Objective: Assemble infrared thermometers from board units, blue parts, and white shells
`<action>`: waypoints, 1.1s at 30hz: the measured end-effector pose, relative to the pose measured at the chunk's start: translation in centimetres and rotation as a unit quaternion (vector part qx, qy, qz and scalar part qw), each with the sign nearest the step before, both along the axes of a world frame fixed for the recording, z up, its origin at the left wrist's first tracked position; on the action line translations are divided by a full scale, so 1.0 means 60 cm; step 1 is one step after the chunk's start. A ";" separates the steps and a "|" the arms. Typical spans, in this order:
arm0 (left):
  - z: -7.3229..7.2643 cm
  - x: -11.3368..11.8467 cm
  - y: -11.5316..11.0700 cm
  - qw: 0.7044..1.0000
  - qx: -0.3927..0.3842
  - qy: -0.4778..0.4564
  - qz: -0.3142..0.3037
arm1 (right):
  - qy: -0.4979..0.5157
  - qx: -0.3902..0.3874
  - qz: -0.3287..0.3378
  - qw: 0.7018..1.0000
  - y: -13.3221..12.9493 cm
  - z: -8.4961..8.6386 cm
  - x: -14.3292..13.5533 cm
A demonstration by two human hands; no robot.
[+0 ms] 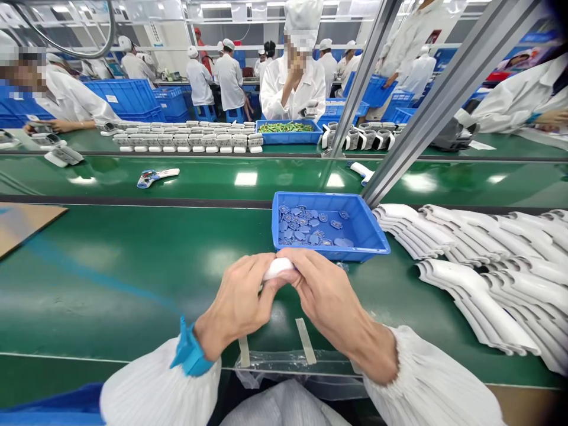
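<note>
Both hands pinch it now, left hand (244, 291) at the piece's nine o'clock, right hand (327, 290) at its three, fingertips closed around a small white piece (277, 268) held above the green bench (133, 278)! Just beyond, between one and two o'clock, sits the blue bin (350, 254) with flat bluish parts (302, 228) inside; stacked white casings (479, 290) fan out at three o'clock, and at ten lies a handheld unit (157, 177).

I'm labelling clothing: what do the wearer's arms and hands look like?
Loose white fabric sleeves with gathered cuffs clothe both arms. A bright blue band circles the left wrist; the right has none. Left hand and right hand are ungloved.
</note>
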State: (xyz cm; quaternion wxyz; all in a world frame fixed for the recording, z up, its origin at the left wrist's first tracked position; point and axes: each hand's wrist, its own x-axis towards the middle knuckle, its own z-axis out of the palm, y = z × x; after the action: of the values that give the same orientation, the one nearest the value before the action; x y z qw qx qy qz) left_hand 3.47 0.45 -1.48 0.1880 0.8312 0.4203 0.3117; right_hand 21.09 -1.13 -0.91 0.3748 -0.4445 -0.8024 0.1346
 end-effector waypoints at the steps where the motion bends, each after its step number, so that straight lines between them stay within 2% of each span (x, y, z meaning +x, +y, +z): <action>1: -0.004 0.000 -0.002 1.000 0.021 0.004 0.011 | 0.011 -0.005 -0.013 1.000 -0.002 -0.005 0.000; 5: -0.016 0.001 -0.017 0.999 0.044 0.025 0.015 | 0.047 -0.033 -0.040 0.998 -0.019 -0.019 0.010; 7: -0.025 0.004 -0.025 0.994 0.045 -0.024 0.092 | 0.045 -0.038 -0.053 0.997 -0.029 -0.021 0.020; 10: -0.041 0.016 -0.026 0.966 0.015 -0.105 0.235 | 0.016 -0.038 -0.067 0.997 -0.041 -0.024 0.028; 12: -0.052 0.028 -0.017 0.953 0.023 -0.108 0.282 | -0.009 -0.025 -0.075 0.997 -0.047 -0.030 0.025; 14: -0.060 0.039 -0.003 0.945 0.068 -0.084 0.309 | -0.028 0.015 -0.105 0.994 -0.053 -0.041 0.018; 16: -0.064 0.045 0.012 0.942 0.115 -0.052 0.310 | -0.035 0.053 -0.141 0.988 -0.061 -0.053 0.010; 18: -0.063 0.043 0.022 0.948 0.132 -0.026 0.290 | -0.034 0.052 -0.148 0.987 -0.069 -0.063 0.005; 21: -0.051 0.028 0.021 0.963 0.089 0.004 0.255 | -0.023 -0.028 -0.115 0.993 -0.078 -0.071 0.002; 23: -0.042 0.012 0.010 0.974 0.021 -0.008 0.224 | 0.004 -0.126 -0.107 0.986 -0.080 -0.070 0.003; 25: -0.036 -0.003 -0.008 0.980 -0.020 -0.059 0.191 | 0.057 -0.257 -0.125 0.956 -0.077 -0.067 0.005; 26: -0.036 -0.007 -0.018 0.980 -0.028 -0.093 0.176 | 0.092 -0.336 -0.137 0.927 -0.075 -0.065 0.007; 28: -0.042 -0.008 -0.033 0.963 -0.029 -0.187 0.191 | 0.171 -0.494 -0.139 0.841 -0.071 -0.062 0.011; 30: -0.052 0.002 -0.038 0.916 -0.040 -0.305 0.259 | 0.236 -0.606 -0.097 0.753 -0.067 -0.058 0.013; 31: -0.057 0.010 -0.036 0.882 -0.042 -0.361 0.301 | 0.252 -0.639 -0.072 0.723 -0.066 -0.055 0.013; 33: -0.065 0.026 -0.024 0.830 -0.032 -0.425 0.360 | 0.252 -0.675 -0.037 0.693 -0.066 -0.050 0.010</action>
State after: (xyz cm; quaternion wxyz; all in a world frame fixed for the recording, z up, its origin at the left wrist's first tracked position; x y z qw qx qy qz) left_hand 5.02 -0.98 -5.41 0.2492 0.4001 0.5781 0.6661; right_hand 21.68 -5.12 -3.92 0.1670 -0.5564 -0.3542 0.7329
